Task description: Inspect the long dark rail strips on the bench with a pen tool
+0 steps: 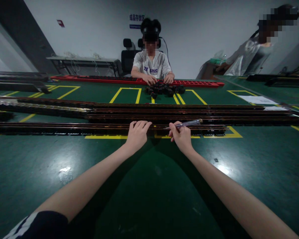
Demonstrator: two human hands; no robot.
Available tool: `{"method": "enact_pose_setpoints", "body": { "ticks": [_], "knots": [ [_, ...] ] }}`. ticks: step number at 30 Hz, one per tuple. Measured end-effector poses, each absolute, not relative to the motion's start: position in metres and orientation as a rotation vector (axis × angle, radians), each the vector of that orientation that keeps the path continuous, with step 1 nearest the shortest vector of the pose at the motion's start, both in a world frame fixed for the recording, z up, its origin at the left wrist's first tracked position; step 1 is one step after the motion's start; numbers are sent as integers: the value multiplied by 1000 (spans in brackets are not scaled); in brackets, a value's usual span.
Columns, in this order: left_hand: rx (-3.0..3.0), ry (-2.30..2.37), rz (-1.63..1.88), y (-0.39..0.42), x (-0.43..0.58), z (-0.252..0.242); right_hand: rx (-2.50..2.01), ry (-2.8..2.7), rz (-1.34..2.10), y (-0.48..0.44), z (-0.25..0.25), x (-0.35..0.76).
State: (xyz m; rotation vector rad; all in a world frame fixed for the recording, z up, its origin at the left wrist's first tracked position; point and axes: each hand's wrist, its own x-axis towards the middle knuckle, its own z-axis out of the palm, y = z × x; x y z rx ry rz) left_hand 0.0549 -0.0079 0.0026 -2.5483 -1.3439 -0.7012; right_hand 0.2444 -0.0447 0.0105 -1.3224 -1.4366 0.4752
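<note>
The person's left hand (137,134) lies flat on the nearest long dark rail (64,127), fingers spread over its top edge, so its grip is wide and holds nothing; it only presses on the rail. The right hand (181,136) is just beside it, also at the same rail, and its grip is closed around a thin screwdriver (186,124) with a clear, slightly purple handle. The tool is almost level, its handle end toward the right and its tip toward the left, above the rail (whether the tip touches the rail, one cannot tell).

This rail runs from left to right across the green table (149,186), over a yellow marking (107,136) painted on the surface. Behind it lies a stack of similar long rails (179,113), close together and parallel to it.

At the far side of the table sits another person in a white shirt (151,66), wearing a headset, with both hands at a long red tray (109,79). A small heap of black parts (164,89) lies just in front of those hands. A second person in a light grey top (249,56) stands at the right, bent toward another table. A white sheet of paper (257,99) lies on the table at the right, well apart from the hands.
</note>
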Motion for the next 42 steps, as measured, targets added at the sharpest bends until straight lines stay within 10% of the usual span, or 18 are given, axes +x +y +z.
{"method": "enact_pose_setpoints", "body": {
  "ticks": [42],
  "knots": [
    [-2583, -1298, -704, -7, 53, 2, -1367, -1252, 479, -45, 12, 244]
  ]
}}
